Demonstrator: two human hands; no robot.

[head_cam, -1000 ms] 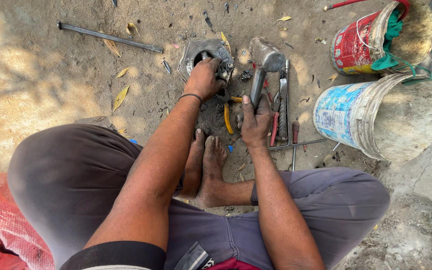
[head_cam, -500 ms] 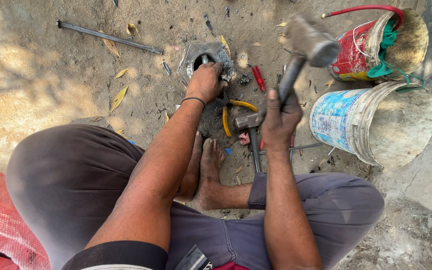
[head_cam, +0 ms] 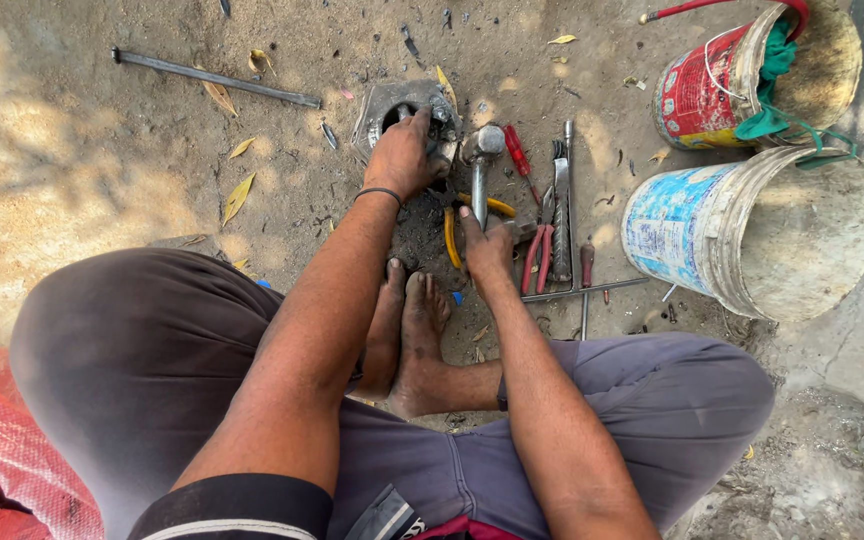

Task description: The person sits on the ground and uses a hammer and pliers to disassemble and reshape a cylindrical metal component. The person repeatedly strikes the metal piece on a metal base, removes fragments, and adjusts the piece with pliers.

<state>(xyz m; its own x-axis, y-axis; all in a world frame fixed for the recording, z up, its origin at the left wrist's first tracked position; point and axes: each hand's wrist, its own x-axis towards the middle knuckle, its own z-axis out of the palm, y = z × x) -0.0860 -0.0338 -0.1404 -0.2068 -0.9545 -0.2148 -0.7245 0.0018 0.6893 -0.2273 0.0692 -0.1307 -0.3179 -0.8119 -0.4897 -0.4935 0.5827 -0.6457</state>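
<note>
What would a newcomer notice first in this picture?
At top centre, the left hand presses on a round metal part lying on the dirt, while the right hand holds a hammer with its head beside that part. At right, two worn buckets lie tipped on their sides.

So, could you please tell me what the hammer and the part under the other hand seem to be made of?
Hammer: dull grey metal head and shaft, apparently steel, held in the right hand. Ring-shaped housing under the left hand: matte grey, probably cast metal, dusty and unpainted.
</note>
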